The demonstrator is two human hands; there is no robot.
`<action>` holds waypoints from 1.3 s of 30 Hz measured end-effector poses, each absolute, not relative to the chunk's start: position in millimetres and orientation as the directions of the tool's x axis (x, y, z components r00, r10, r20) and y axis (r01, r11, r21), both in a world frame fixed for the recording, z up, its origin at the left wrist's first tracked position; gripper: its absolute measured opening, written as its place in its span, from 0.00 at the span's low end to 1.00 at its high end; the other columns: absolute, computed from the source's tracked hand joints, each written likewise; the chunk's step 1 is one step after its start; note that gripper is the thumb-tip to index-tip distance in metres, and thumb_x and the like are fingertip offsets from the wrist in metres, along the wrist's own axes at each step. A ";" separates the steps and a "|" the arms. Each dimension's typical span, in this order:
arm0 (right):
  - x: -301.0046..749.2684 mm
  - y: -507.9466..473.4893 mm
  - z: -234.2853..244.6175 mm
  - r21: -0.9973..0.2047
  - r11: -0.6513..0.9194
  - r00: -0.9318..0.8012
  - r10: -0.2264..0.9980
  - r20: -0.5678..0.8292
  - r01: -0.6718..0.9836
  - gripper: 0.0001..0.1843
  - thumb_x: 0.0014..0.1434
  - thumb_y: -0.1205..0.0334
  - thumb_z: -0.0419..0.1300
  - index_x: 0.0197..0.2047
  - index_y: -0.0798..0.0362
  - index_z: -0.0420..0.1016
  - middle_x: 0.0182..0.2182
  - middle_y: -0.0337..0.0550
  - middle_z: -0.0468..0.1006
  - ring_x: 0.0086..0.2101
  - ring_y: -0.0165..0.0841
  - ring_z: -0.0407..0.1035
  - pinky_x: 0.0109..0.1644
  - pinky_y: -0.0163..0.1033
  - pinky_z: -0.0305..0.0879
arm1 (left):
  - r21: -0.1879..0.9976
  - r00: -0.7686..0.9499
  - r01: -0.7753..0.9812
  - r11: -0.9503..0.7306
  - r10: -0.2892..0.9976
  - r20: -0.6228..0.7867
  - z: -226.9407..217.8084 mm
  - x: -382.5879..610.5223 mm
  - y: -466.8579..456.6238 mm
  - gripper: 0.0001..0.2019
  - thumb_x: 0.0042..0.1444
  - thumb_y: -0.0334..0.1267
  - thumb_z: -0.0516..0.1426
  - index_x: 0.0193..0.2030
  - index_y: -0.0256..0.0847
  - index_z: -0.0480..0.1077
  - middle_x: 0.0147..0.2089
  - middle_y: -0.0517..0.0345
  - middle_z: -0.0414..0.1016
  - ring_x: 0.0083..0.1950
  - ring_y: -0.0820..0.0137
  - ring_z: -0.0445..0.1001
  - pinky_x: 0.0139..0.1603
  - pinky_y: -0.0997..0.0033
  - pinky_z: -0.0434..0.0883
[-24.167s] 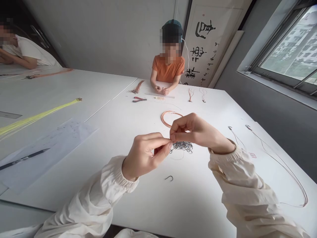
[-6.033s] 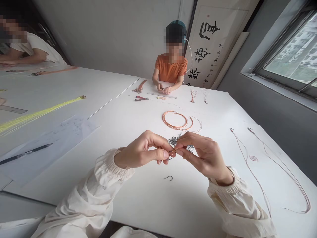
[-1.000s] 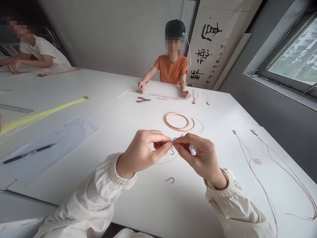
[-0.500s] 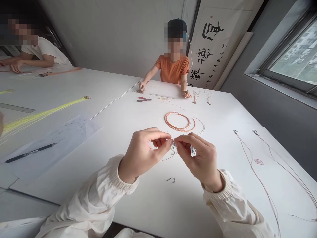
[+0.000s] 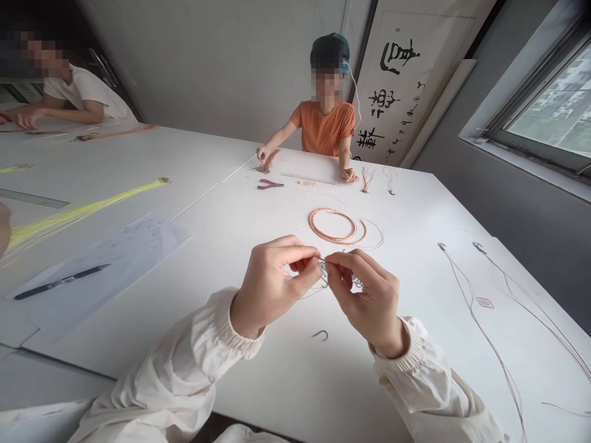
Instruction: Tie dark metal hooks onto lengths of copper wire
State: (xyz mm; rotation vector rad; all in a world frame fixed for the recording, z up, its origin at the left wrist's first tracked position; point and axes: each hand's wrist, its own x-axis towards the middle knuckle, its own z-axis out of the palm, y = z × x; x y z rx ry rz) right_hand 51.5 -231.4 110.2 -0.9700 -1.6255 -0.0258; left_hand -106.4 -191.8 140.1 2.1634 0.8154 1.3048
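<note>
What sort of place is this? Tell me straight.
Probably a handicraft workroom: long white tables set with pliers and a coil of copper wire, and a calligraphy scroll by the wall.

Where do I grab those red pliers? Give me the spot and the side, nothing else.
Grip the red handles of the pliers from above, coming in from the handle end, at the left in this view. The pliers lie flat on the table, and the splayed handles stand wider than the small metal head, which makes them the easier hold.
</note>
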 end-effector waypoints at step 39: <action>39.1 -223.7 98.3 -0.266 0.691 0.056 0.311 0.949 0.672 0.17 0.56 0.81 0.61 0.43 0.51 0.74 0.22 0.37 0.71 0.22 0.28 0.63 0.24 0.37 0.63 | 0.798 0.207 0.035 -0.601 0.786 0.583 139.1 -102.2 -197.3 0.19 0.51 0.22 0.63 0.50 0.39 0.78 0.31 0.62 0.80 0.31 0.75 0.78 0.37 0.75 0.81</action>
